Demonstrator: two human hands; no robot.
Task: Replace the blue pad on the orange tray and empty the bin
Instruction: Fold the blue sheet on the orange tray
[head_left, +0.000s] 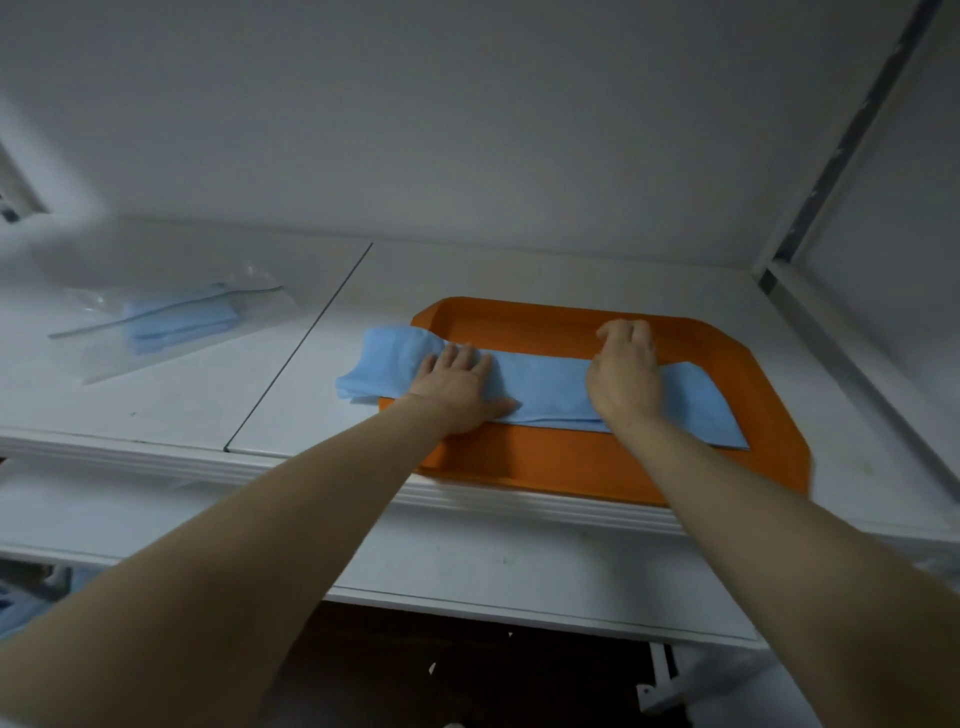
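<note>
A folded blue paper pad (545, 389) lies across the orange plastic tray (519, 462), its left end overhanging. The left hand (457, 389) presses it, fingers straight. The right hand (623, 374) curls at its far edge, grip unclear.

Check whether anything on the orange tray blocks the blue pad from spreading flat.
Nothing visible does. The tray is bare around the pad; only the left hand, flat on it, and the right hand, curled at its far edge, touch it. Its left end overhangs the rim.
</note>
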